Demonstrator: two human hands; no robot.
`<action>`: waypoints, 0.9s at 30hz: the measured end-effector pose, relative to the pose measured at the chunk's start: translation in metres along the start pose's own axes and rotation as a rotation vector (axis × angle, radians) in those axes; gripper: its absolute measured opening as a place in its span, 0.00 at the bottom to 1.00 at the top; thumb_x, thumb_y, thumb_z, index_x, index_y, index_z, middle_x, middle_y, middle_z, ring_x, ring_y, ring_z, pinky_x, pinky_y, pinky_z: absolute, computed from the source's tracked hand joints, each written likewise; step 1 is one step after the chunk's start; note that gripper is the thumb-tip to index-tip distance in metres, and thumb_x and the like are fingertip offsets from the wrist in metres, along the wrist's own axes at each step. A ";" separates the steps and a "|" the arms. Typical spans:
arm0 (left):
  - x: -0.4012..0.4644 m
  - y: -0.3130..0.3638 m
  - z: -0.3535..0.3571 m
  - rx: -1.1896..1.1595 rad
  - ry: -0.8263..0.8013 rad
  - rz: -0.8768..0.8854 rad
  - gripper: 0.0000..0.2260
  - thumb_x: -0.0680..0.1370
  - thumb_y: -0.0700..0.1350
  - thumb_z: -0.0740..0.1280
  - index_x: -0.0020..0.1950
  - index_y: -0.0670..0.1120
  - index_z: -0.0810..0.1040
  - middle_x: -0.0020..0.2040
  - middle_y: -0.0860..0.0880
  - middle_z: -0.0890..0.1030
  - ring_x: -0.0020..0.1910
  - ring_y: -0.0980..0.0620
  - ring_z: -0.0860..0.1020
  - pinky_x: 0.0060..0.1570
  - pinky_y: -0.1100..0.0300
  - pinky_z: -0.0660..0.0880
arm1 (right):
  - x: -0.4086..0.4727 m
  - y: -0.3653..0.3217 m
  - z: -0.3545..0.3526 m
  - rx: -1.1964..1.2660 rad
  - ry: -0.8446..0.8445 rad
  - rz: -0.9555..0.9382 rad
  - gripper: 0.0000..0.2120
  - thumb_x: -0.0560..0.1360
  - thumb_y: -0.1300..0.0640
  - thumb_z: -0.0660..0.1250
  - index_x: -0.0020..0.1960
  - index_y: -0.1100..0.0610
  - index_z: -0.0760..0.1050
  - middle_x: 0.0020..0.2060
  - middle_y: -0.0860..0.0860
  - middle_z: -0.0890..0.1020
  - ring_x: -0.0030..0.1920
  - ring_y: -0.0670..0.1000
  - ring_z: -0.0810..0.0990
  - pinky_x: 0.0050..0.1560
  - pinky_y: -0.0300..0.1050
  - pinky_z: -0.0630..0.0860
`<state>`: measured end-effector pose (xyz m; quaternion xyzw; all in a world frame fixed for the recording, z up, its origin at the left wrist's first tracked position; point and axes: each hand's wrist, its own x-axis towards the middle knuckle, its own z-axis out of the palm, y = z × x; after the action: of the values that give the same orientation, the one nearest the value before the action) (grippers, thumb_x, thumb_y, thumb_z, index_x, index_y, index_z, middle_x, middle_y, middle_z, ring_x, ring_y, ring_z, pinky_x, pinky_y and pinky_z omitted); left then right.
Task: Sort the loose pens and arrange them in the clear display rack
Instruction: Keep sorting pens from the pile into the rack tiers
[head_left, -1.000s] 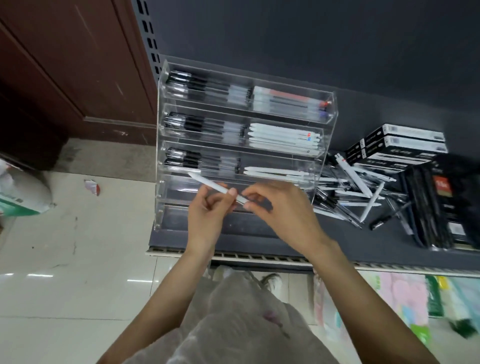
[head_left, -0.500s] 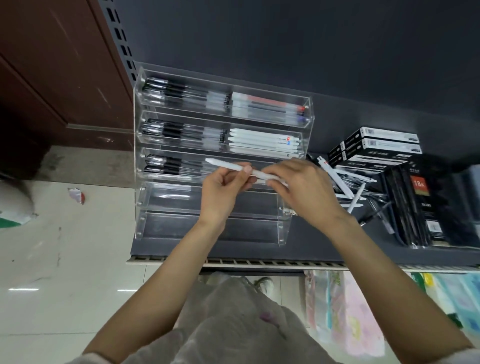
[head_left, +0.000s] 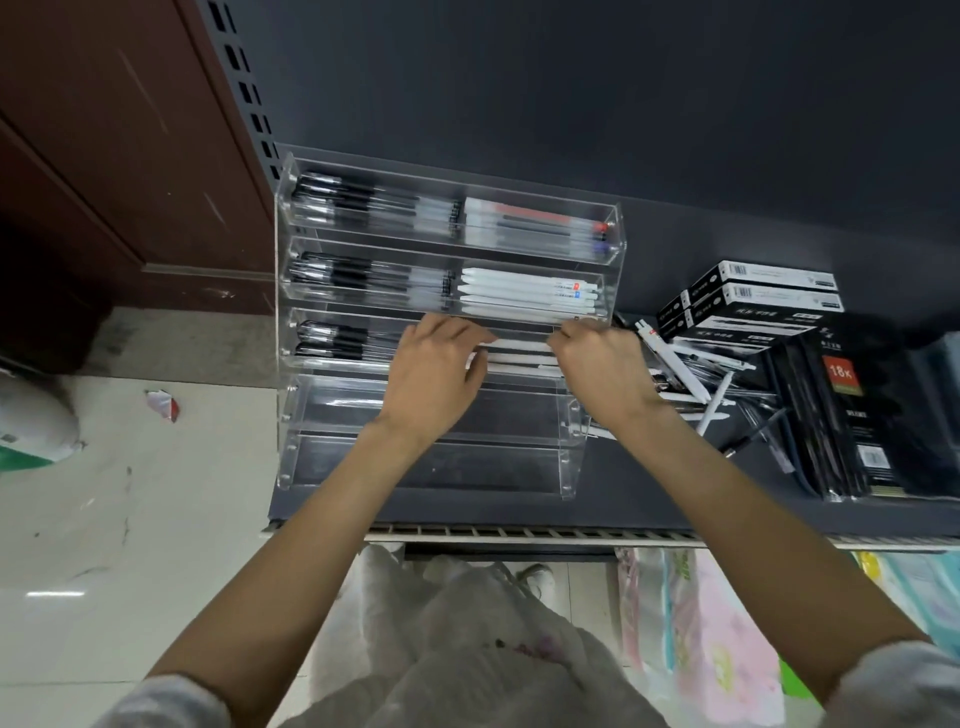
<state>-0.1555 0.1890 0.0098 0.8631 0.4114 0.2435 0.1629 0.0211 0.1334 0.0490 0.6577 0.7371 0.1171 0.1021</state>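
Both hands at 3rd tier of clear rack, L hand & R hand each w/ fingers curled pinching ends of white pen over tier's R half; lower it level, parallel w/ neighbours, release both ends together.

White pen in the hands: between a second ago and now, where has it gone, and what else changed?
Both hands carried the white pen up from in front of the lower tiers into the right half of the rack's third tier, among the white pens there. The left hand and right hand are at its ends; their grip is hidden. The loose pile and boxes stayed put.
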 end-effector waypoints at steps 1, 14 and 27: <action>0.000 -0.001 0.003 0.053 -0.022 0.016 0.08 0.75 0.42 0.66 0.51 0.47 0.82 0.47 0.50 0.83 0.49 0.45 0.77 0.49 0.53 0.70 | 0.002 -0.002 0.004 -0.006 -0.012 -0.011 0.16 0.43 0.72 0.72 0.23 0.56 0.73 0.21 0.49 0.73 0.22 0.49 0.73 0.21 0.32 0.61; -0.003 0.002 0.009 0.145 -0.068 0.044 0.17 0.77 0.51 0.54 0.47 0.51 0.82 0.44 0.54 0.83 0.48 0.49 0.78 0.50 0.54 0.58 | 0.003 0.006 -0.009 0.033 -0.214 0.050 0.16 0.71 0.72 0.59 0.51 0.57 0.76 0.45 0.51 0.81 0.46 0.55 0.81 0.36 0.44 0.68; -0.003 0.009 0.014 0.157 -0.062 0.074 0.16 0.79 0.51 0.55 0.52 0.50 0.81 0.50 0.53 0.82 0.49 0.48 0.78 0.53 0.54 0.61 | -0.035 0.020 -0.006 0.462 0.120 0.219 0.08 0.75 0.63 0.62 0.49 0.57 0.79 0.42 0.52 0.82 0.40 0.57 0.82 0.34 0.47 0.76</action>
<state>-0.1439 0.1798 0.0016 0.8949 0.3918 0.1896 0.0982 0.0421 0.1008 0.0609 0.7312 0.6735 -0.0051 -0.1080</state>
